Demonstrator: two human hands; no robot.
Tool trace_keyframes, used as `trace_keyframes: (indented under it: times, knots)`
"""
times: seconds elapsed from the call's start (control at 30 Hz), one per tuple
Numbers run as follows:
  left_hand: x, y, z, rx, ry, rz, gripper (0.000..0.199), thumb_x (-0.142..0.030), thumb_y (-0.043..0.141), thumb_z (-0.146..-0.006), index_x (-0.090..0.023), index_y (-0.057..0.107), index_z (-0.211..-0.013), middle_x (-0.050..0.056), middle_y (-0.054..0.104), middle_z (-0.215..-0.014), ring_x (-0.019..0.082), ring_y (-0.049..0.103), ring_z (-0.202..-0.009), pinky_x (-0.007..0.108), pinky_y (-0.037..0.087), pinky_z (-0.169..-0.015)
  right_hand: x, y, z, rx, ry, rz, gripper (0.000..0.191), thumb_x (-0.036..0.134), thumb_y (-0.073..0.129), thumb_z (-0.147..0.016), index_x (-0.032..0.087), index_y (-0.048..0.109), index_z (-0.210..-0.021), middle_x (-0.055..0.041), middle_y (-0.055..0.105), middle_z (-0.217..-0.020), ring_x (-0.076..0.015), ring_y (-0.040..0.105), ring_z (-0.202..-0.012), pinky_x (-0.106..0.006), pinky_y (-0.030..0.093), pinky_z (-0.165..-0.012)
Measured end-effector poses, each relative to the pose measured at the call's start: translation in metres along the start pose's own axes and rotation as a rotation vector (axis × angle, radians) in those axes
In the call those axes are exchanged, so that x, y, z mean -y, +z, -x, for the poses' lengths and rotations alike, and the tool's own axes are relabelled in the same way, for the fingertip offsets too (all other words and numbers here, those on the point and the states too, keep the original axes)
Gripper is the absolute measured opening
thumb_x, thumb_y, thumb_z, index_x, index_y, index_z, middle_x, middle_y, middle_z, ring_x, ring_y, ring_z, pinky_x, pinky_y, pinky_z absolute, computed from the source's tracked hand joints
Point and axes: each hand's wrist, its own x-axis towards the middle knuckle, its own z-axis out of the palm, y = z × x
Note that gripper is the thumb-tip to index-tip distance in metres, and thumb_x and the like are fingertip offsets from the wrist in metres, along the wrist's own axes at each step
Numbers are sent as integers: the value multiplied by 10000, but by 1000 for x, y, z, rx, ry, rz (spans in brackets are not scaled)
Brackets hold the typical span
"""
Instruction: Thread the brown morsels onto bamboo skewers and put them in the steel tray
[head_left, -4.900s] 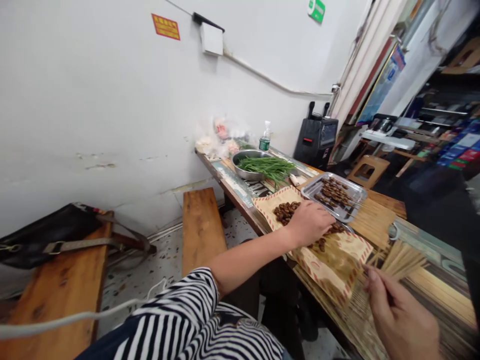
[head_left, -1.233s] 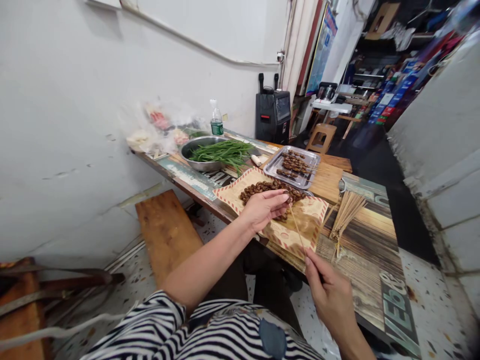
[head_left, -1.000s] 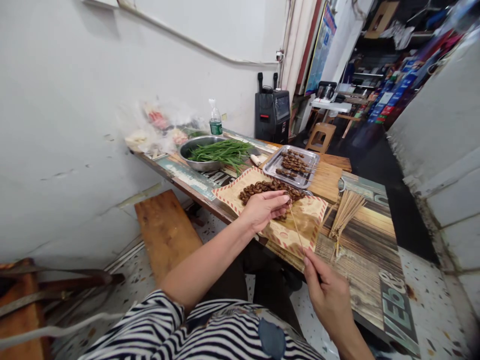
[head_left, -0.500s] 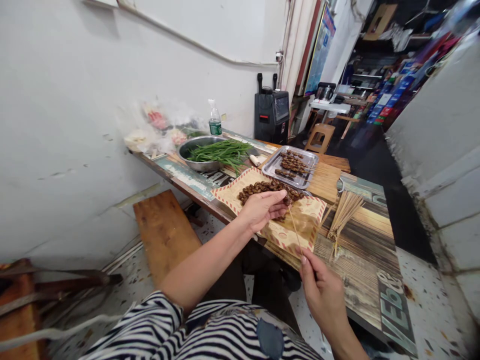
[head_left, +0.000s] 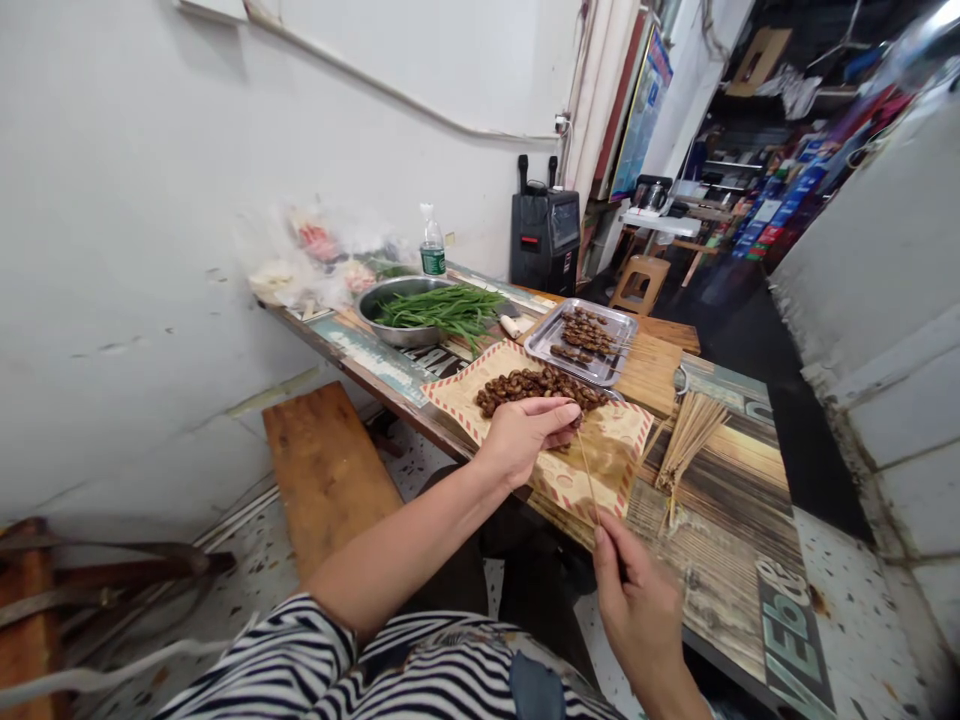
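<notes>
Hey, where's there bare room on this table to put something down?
The tabletop between the bundle of sticks and the lettering at the near right corner looks bare. It's crowded around the left hand, where brown pieces, paper, tray and bowl of greens sit close.

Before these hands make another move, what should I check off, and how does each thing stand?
1. Right hand grips the near part of the thin stick: ok.
2. Left hand pinches a brown piece at its far end: ok.
3. Piece pierced securely: cannot tell, the left hand hides much of it.
4. More brown pieces close by, heaped on the paper: ok.
5. Spare sticks lying on the table: ok.
6. Greens wholly inside the bowl: not ok, stems overhang.
</notes>
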Motion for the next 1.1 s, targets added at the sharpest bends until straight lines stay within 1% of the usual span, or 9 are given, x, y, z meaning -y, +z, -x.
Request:
trace_keyframes:
  times: [0.1, 0.27, 0.37, 0.43, 0.57, 0.67, 0.83, 0.93, 1.1]
  knots:
    - [0, 0, 2, 4, 4, -7, 245, -177, 750, -569, -78, 657, -772, 80, 655, -733, 115, 604, -629, 224, 488, -605, -1, 3, 2, -3, 1, -6, 220, 168, 471, -840, 127, 608, -1006, -91, 701, -899, -157, 677, -760, -221, 541, -678]
    - [0, 0, 2, 21, 12, -21, 244, -180, 743, -580, -78, 658, -785, 72, 652, -729, 106, 600, -617, 213, 483, -601, 1, 4, 6, 56, 117, -81, 228, 205, 450, -857, 144, 591, -1026, -76, 703, -885, -140, 674, -700, -193, 535, -586]
    - [0, 1, 2, 19, 11, -22, 250, -182, 745, -576, -77, 657, -785, 73, 652, -733, 112, 605, -628, 215, 483, -600, 1, 5, 7, 84, 159, -81, 232, 222, 444, -863, 147, 595, -1021, -70, 703, -877, -136, 671, -680, -198, 534, -590]
    - [0, 1, 2, 7, 12, -17, 258, -184, 752, -565, -79, 657, -781, 73, 653, -732, 116, 607, -626, 221, 484, -599, 1, 7, 6, 53, 132, -44, 229, 223, 449, -860, 143, 607, -1005, -71, 705, -869, -140, 673, -686, -205, 535, -612]
    - [2, 0, 1, -2, 23, -13, 274, -193, 761, -550, -77, 660, -777, 74, 657, -724, 115, 606, -617, 230, 485, -606, 0, 12, 2, -87, -21, 78, 206, 191, 498, -834, 123, 633, -974, -83, 709, -850, -147, 678, -696, -203, 530, -636]
    - [4, 0, 1, -11, 17, -7, 265, -186, 756, -558, -77, 661, -780, 72, 659, -718, 114, 607, -611, 231, 483, -612, 1, 12, 0, -97, -51, 96, 198, 179, 507, -830, 125, 639, -968, -75, 710, -836, -140, 677, -680, -196, 528, -634]
    - [4, 0, -1, -16, -16, -7, 237, -160, 738, -586, -73, 650, -789, 72, 654, -716, 116, 609, -609, 229, 479, -609, 1, 9, 0, -4, 67, 3, 222, 230, 470, -853, 139, 635, -969, -61, 707, -836, -136, 671, -677, -206, 528, -628]
    - [0, -3, -3, 39, -52, 8, 210, -195, 713, -635, -73, 638, -789, 78, 647, -727, 108, 604, -610, 217, 473, -596, 0, 7, -2, 28, 139, -41, 229, 258, 471, -852, 148, 640, -959, -55, 705, -812, -138, 662, -657, -223, 526, -639]
    - [-3, -7, -3, 94, -72, 69, 249, -214, 634, -731, -121, 606, -961, 59, 639, -759, 118, 622, -670, 226, 480, -634, -3, 5, -8, 49, 218, -94, 235, 292, 482, -842, 162, 651, -942, -42, 690, -735, -136, 635, -592, -232, 512, -609]
